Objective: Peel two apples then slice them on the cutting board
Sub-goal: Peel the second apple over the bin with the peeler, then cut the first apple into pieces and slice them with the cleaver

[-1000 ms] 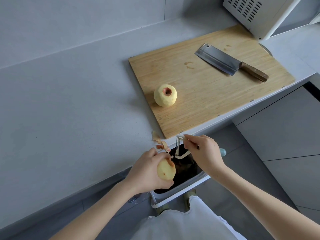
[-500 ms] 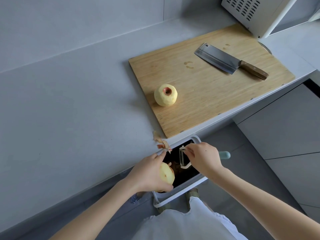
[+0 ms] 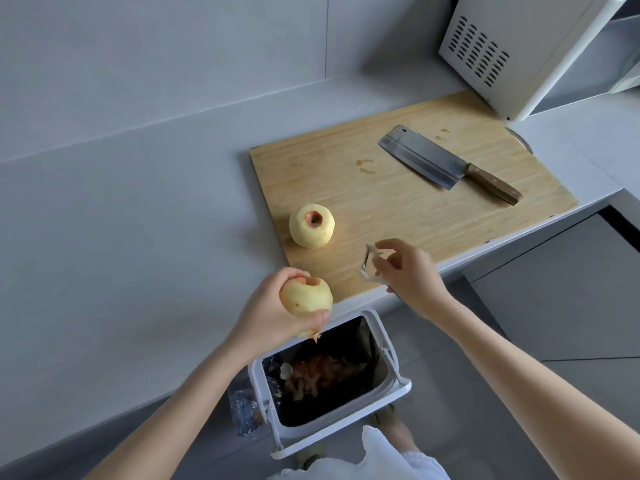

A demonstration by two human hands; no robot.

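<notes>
One peeled yellow apple (image 3: 311, 230) stands on the wooden cutting board (image 3: 398, 209) near its left front corner, core end up. My left hand (image 3: 270, 313) grips a second peeled apple (image 3: 305, 296) at the counter's front edge, with a scrap of peel hanging under it. My right hand (image 3: 408, 275) holds a white peeler (image 3: 369, 266) over the board's front edge, right of the held apple. A cleaver (image 3: 446, 162) with a brown wooden handle lies on the far right part of the board.
A white bin (image 3: 398, 386) with a dark liner and peels inside stands on the floor below the counter edge, under my hands. A white microwave (image 3: 519, 53) stands at the back right. The grey counter (image 3: 121, 220) stretches to the left.
Both hands have risen from over the bin to counter height. The left hand brought the apple up and left, the right hand carried the peeler over the board's front edge.
</notes>
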